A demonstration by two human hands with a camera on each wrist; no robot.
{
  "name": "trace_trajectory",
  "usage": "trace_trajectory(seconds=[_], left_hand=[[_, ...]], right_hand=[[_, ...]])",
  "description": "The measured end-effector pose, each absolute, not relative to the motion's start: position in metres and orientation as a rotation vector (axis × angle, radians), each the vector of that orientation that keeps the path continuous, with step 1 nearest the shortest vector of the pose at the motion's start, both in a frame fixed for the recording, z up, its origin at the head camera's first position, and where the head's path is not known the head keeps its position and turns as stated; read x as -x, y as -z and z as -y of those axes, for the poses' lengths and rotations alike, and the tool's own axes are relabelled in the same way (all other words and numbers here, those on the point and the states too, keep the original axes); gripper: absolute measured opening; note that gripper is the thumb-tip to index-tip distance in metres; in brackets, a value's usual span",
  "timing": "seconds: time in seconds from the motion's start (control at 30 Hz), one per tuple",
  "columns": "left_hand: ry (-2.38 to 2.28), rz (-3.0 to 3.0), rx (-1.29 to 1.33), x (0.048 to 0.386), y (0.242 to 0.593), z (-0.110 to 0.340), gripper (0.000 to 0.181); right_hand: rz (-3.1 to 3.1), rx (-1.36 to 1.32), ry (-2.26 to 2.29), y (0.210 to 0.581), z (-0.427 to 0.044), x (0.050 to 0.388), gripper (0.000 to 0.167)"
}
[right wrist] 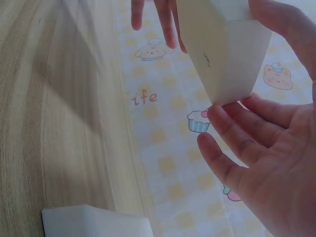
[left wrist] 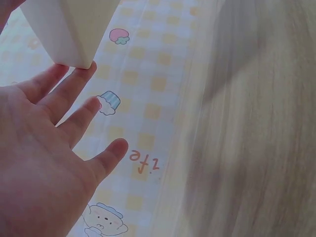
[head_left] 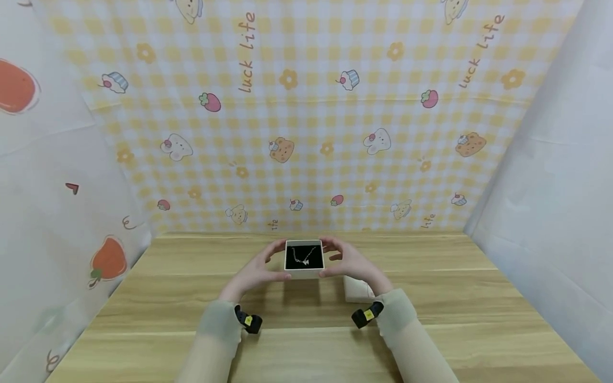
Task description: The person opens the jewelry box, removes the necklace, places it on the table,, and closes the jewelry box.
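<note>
A small white open-topped box (head_left: 304, 274) is held above the table between both hands. Inside it a silver necklace with a small pendant (head_left: 306, 261) lies on a black insert (head_left: 291, 264). My left hand (head_left: 254, 271) grips the box's left end, thumb at the near side and fingers at the far side. At the opposite end my right hand (head_left: 351, 263) grips it the same way. From the right wrist, the box's underside (right wrist: 202, 54) shows a small dark mark. Fingertips of the left hand touch a box corner (left wrist: 76, 54) in the left wrist view.
A white box-like piece (head_left: 356, 291), perhaps the lid, lies on the wooden table (head_left: 191, 303) beneath the right forearm. Behind the table hangs a yellow checked cloth (head_left: 306, 122), with pale cloths at both sides. Each wrist wears a black camera (head_left: 251, 322).
</note>
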State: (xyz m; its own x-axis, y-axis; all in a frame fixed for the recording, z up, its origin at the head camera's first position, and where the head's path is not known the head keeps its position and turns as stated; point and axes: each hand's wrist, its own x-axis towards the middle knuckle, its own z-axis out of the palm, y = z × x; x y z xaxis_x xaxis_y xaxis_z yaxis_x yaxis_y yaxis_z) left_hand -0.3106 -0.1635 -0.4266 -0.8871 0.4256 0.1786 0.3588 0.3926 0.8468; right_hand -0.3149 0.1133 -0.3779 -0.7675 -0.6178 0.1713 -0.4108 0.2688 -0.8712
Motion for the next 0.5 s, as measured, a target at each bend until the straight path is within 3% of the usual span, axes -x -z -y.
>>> trace_trajectory(seconds=[0.5], left_hand=[[-1.520, -2.577, -0.746, 0.3059, 0.4210, 0.1641, 0.091]], right_hand=[[-2.343, 0.962, 1.455, 0.3848, -0.1141, 0.3197, 0.080]])
